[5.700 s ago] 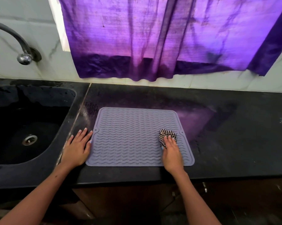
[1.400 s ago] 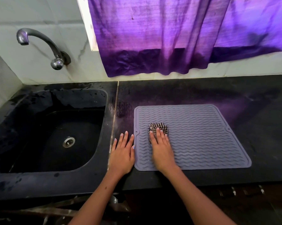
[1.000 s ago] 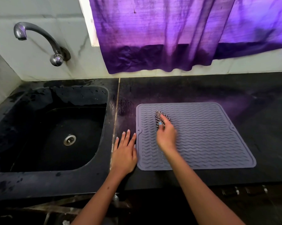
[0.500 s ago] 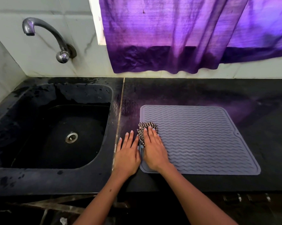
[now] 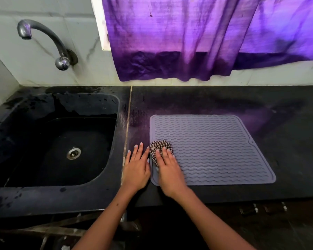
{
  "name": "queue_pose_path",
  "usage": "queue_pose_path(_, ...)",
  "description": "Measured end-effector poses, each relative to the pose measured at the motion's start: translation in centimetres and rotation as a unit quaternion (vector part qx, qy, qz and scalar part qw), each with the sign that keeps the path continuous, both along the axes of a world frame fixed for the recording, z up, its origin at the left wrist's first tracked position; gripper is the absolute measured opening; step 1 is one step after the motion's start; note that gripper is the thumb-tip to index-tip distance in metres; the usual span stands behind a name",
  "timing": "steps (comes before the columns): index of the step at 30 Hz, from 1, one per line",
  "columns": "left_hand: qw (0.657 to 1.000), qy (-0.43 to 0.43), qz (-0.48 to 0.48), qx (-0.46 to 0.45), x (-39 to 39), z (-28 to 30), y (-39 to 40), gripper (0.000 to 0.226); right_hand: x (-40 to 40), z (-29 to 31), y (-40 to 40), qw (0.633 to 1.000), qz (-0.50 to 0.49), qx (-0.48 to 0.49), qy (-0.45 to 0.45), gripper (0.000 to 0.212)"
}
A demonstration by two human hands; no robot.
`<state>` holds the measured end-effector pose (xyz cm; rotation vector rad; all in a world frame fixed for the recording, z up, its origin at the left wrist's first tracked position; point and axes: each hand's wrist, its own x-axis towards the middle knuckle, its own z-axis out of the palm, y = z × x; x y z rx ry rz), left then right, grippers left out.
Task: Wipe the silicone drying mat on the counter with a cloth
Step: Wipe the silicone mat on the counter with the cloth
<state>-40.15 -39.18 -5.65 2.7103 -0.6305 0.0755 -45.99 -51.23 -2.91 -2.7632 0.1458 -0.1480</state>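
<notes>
With the right hand [image 5: 167, 167] pressed flat on the checked cloth [image 5: 159, 147], I read this as mid-wipe, working the left edge of the silicone drying mat [image 5: 215, 150]. Fingers are extended, palm down, pinning the bunched cloth against the ribbed face rather than clenching it. Left hand [image 5: 136, 166] is released, flat on the black surface [image 5: 242, 101] just beside the mat's left edge; it looks to be bracing the mat, though I can't tell if it touches the rim. Mat lies flat on the surface between the sink [image 5: 53, 141] and the surface's right side, near the front edge.

Next move, my call: sweep the cloth rightward along the wavy ribs, keeping downward pressure. Left hand should hold the mat so it doesn't slide or buckle.
</notes>
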Motion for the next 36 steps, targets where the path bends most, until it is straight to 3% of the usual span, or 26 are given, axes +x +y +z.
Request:
queue_pose_path(3,1.000,-0.003,-0.002,0.011,-0.2,-0.1,0.0,0.069,-0.6,-2.0,0.4,0.997,0.015,-0.077,-0.004,0.078)
queue_pose_path(7,1.000,-0.006,-0.001,0.016,-0.2,0.0,-0.1,0.069,-0.4,-1.6,-0.5,0.997,0.027,-0.062,-0.027,0.063)
queue_pose_path(9,1.000,-0.007,0.002,0.013,-0.2,0.0,-0.1,0.069,-0.3,-1.1,-0.8,0.998,0.060,0.007,-0.014,0.061)
queue_pose_path(11,1.000,-0.005,0.001,0.013,-0.3,0.1,-0.1,0.072,0.1,-0.2,-1.6,0.985,0.042,0.168,-0.003,0.055)
queue_pose_path(12,1.000,-0.001,0.001,0.011,-0.3,0.1,-0.1,0.074,0.5,0.6,-2.1,0.959,0.003,0.283,0.001,0.049)
queue_pose_path(14,1.000,0.007,0.003,0.003,-0.3,0.2,0.0,0.076,1.4,2.6,-3.9,0.848,-0.108,0.520,-0.003,0.039)
queue_pose_path(15,1.000,0.011,0.003,0.002,-0.4,0.3,0.0,0.077,1.8,3.0,-5.0,0.799,-0.166,0.578,-0.009,0.038)
queue_pose_path(16,1.000,0.013,0.002,0.002,-0.5,0.3,-0.1,0.077,2.0,3.5,-6.0,0.797,-0.202,0.569,-0.021,0.038)
queue_pose_path(17,1.000,0.012,0.003,0.002,-0.5,0.3,-0.1,0.078,2.0,3.9,-6.9,0.815,-0.217,0.537,-0.025,0.040)
queue_pose_path(20,1.000,0.011,0.002,0.012,-0.5,0.2,0.0,0.079,0.8,4.3,-7.6,0.944,-0.162,0.281,-0.054,0.048)
queue_pose_path(21,1.000,0.011,0.001,0.015,-0.5,0.2,0.0,0.079,0.3,3.7,-7.5,0.966,-0.134,0.217,-0.042,0.052)
queue_pose_path(23,1.000,0.012,0.001,0.014,-0.4,0.1,0.0,0.078,-0.8,2.1,-6.8,0.991,-0.082,0.109,0.006,0.056)
queue_pose_path(26,1.000,0.010,0.002,0.006,-0.4,0.0,-0.1,0.077,-2.0,-0.2,-6.2,0.998,-0.042,-0.011,0.046,0.060)
queue_pose_path(33,1.000,0.003,0.024,-0.003,0.0,0.9,-0.6,0.077,-1.6,-0.2,-7.0,0.997,-0.023,0.013,0.071,0.059)
queue_pose_path(35,0.999,-0.013,0.029,0.022,0.5,1.3,-1.1,0.077,-1.6,0.0,-7.2,0.994,-0.038,0.099,0.024,0.056)
queue_pose_path(36,0.999,-0.018,0.028,0.033,0.8,1.4,-1.3,0.078,-1.4,0.4,-7.4,0.980,-0.072,0.186,0.000,0.054)
